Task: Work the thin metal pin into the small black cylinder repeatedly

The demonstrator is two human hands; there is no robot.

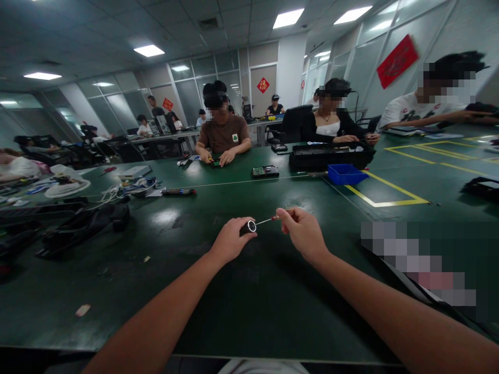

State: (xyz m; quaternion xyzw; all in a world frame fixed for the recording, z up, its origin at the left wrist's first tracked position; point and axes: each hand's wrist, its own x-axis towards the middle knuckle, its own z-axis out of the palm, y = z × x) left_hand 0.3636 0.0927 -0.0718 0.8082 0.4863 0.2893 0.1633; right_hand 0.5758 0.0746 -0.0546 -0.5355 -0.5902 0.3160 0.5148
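Above the green table (234, 317), my left hand (230, 240) grips a small black cylindrical part (248, 227) between thumb and fingers; a round face with a silver rim is turned toward me. My right hand (303, 232) is closed around the red handle of a thin screwdriver (268, 220). Its metal shaft points left, and the tip is at or very close to the edge of the black part. Whether the tip touches it is too small to tell.
Ahead lie a dark pen-like tool (178, 191), a circuit board part (265, 171), a blue bin (346, 174) and a long black tray (331, 157). Black parts (88, 226) and cables lie left. Several people sit across the table. A blurred-out item is at right.
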